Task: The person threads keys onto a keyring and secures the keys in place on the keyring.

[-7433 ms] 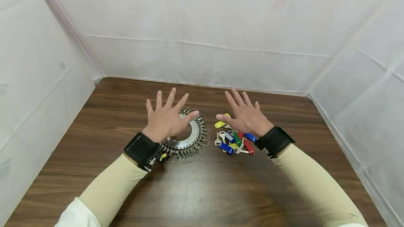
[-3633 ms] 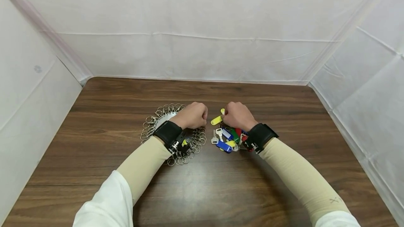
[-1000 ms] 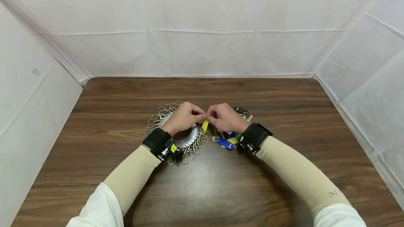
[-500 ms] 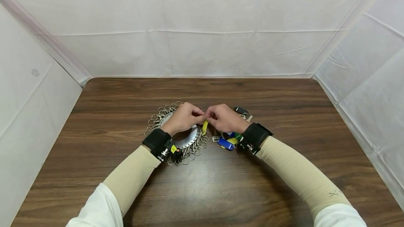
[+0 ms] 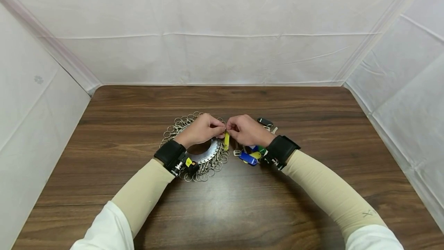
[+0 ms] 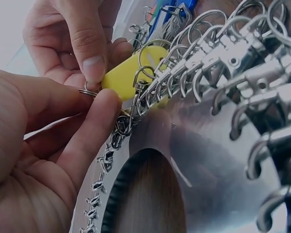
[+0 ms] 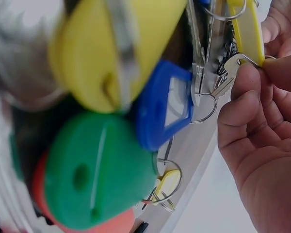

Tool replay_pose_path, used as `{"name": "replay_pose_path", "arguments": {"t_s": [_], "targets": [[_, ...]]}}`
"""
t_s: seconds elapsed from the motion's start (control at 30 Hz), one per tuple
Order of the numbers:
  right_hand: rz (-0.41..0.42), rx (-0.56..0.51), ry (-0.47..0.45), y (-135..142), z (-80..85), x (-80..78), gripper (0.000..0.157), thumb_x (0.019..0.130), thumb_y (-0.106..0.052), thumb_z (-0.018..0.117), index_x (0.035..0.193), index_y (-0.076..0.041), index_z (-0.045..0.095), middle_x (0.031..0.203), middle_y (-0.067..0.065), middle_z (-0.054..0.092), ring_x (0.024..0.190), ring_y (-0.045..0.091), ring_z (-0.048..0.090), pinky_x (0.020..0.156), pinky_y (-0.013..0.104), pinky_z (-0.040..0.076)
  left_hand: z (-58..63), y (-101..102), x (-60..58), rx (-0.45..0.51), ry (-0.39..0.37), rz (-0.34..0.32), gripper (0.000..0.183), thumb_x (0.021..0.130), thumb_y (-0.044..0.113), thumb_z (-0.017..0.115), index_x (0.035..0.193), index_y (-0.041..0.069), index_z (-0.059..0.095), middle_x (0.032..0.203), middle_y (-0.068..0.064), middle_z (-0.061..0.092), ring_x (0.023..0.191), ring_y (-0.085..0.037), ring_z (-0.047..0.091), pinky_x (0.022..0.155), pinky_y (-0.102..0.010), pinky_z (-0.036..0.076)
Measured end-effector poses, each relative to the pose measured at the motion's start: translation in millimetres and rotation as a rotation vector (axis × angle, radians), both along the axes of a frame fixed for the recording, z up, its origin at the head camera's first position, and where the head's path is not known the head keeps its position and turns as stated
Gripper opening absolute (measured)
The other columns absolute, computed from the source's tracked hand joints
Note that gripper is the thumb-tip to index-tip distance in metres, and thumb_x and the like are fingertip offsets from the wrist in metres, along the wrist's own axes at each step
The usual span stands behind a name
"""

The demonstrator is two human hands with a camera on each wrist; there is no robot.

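Note:
A yellow key tag [image 5: 227,142] hangs between my two hands at the right edge of a round metal key rack [image 5: 212,152]. My left hand [image 5: 199,130] pinches a small split ring [image 6: 87,91] between thumb and finger. Across from it, my right hand [image 5: 247,129] pinches the tag's ring, fingertips almost meeting the left ones. A key [image 7: 229,72] shares that ring with the tag in the right wrist view. The rack carries metal clips and rings all around its rim, and my left hand covers part of it.
Right of the rack lies a pile of keys with blue [image 5: 248,158], green [image 5: 261,150] and yellow tags, partly under my right wrist. A black tag [image 5: 265,121] lies behind it. White sheeting [image 5: 222,57] walls the back and sides of the wooden table.
From spread open above the table, both hands came together, and the yellow tag left the pile for the rack's edge. Over the last second the hands barely shift; the tag swings slightly.

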State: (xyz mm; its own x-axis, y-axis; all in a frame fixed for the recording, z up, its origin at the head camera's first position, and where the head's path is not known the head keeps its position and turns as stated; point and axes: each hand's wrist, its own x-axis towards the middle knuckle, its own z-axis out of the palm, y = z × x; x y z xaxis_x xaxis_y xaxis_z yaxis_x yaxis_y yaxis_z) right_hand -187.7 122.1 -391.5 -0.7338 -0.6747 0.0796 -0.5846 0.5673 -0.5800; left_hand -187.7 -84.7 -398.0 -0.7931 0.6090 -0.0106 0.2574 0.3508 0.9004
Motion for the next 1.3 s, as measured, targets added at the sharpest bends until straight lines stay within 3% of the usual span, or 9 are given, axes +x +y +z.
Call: {"name": "replay_pose_path", "arguments": {"t_s": [0.2,0.4,0.6,0.97,1.17,1.3], "targets": [[0.018,0.007,-0.002,0,2.1,0.1,0.010,0.092,-0.006,0.057,0.088,-0.010,0.065,0.072,-0.004,0.058,0.058,0.010,0.049,0.054,0.025,0.042,2.1,0,0.9,-0.019,0.016,-0.018,0.018,0.096,0.002,0.055,0.099,0.001,0.073,0.093,-0.011,0.072,0.082,-0.020,0.068,0.075,-0.032,0.056],[0.032,0.015,-0.014,-3,4.6,0.8,0.010,0.093,-0.005,0.057,0.087,-0.010,0.064,0.073,-0.003,0.058,0.060,0.010,0.050,0.054,0.026,0.043,2.2,-1,1.4,-0.062,0.083,-0.008,0.017,0.091,0.003,0.059,0.095,0.007,0.075,0.090,-0.006,0.072,0.076,-0.015,0.065,0.064,-0.024,0.051],[0.032,0.011,-0.030,-3,5.5,1.0,0.009,0.093,-0.005,0.057,0.088,-0.009,0.064,0.074,-0.003,0.058,0.061,0.010,0.051,0.055,0.027,0.044,0.5,0,1.4,-0.089,0.138,0.037,0.015,0.086,0.007,0.064,0.094,0.012,0.076,0.086,0.000,0.072,0.065,-0.010,0.055,0.059,-0.024,0.046],[-0.005,-0.034,-0.001,1,4.8,-1.7,0.007,0.096,-0.005,0.055,0.093,-0.008,0.060,0.089,0.001,0.055,0.075,0.013,0.051,0.067,0.031,0.046,-3.3,9,2.8,-0.084,0.213,0.171,0.013,0.079,0.007,0.066,0.085,0.010,0.076,0.075,0.004,0.070,0.063,-0.009,0.060,0.060,-0.027,0.052],[-0.063,-0.082,-0.118,5,6.4,-1.2,0.009,0.099,-0.007,0.051,0.094,-0.006,0.059,0.077,0.004,0.060,0.065,0.013,0.055,0.059,0.032,0.047,-5.2,13,6.0,-0.122,0.293,0.182,0.012,0.078,0.009,0.064,0.079,0.013,0.076,0.071,0.008,0.068,0.059,-0.007,0.059,0.061,-0.027,0.051],[-0.059,-0.084,-0.120,6,7.5,-1.8,0.011,0.099,-0.008,0.052,0.093,-0.004,0.060,0.073,0.003,0.061,0.063,0.012,0.057,0.058,0.033,0.048,-5.7,14,6.6,-0.133,0.323,0.187,0.013,0.079,0.011,0.064,0.080,0.013,0.076,0.071,0.009,0.068,0.059,-0.006,0.058,0.062,-0.028,0.050]]}}
